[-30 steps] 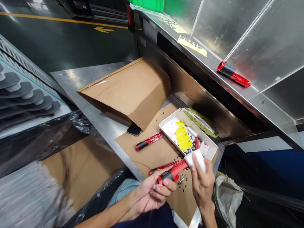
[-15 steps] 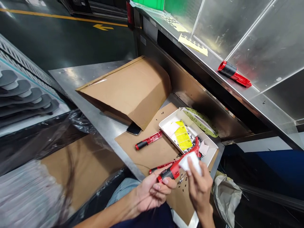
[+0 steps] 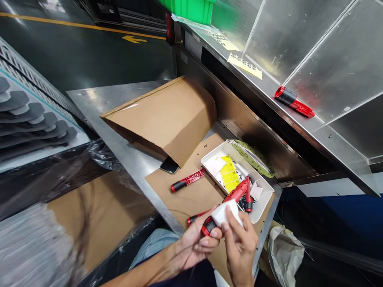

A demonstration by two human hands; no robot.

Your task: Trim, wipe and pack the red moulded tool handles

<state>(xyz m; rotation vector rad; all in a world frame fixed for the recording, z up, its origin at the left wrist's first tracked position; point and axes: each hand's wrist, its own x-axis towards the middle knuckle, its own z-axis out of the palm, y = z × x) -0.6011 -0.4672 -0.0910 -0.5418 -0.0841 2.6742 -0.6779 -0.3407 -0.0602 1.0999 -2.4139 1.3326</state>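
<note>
My left hand (image 3: 196,241) is closed around the black-and-red end of a plastic tool housing (image 3: 208,226). A folded white wiping cloth (image 3: 229,211) is pinched in my right hand (image 3: 241,241) and lies against the housing, covering its middle. The red far part of the housing points toward the white tray. Just beyond my left hand lies another red-and-black piece (image 3: 193,220), partly hidden by the fingers. A similar housing half (image 3: 188,180) rests on the cardboard sheet (image 3: 179,203).
The white tray (image 3: 214,178) holds a yellow label sheet (image 3: 229,174), paper scraps and small black parts. Beside it is a green pouch (image 3: 254,157). A brown carton (image 3: 161,117) partly covers a phone (image 3: 169,166). Another red-and-black housing (image 3: 295,101) sits on the metal shelf.
My right hand has brought the cloth left and down along the housing, closer to its black end. My left hand keeps its hold. The whole view has shifted slightly.
</note>
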